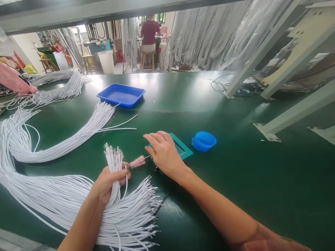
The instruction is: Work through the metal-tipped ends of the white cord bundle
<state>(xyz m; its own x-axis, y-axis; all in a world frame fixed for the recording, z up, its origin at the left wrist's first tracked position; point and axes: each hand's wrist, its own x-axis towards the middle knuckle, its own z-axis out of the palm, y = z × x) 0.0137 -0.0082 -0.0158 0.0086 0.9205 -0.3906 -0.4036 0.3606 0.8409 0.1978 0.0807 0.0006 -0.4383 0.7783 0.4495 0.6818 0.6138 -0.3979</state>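
My left hand [113, 180] is closed around a bunch of white cords [113, 157], whose tips point upward. More white cords [128, 215] fan out beneath it on the green table. Beside its fingertips, a tool with a pinkish wrapped handle [137, 162] points its thin metal shaft toward my right hand [165, 153]. The right hand has its fingers apart over a teal frame [182, 145], partly covering it; whether it touches the shaft cannot be made out. A round blue container [204, 141] stands just right of the frame.
A blue tray [121, 94] lies farther back, with another cord bundle [77, 137] reaching its front edge. At the back left is a pink object [13, 78]. White metal supports [295, 114] rise on the right. A person in a dark red top [150, 33] sits in the background.
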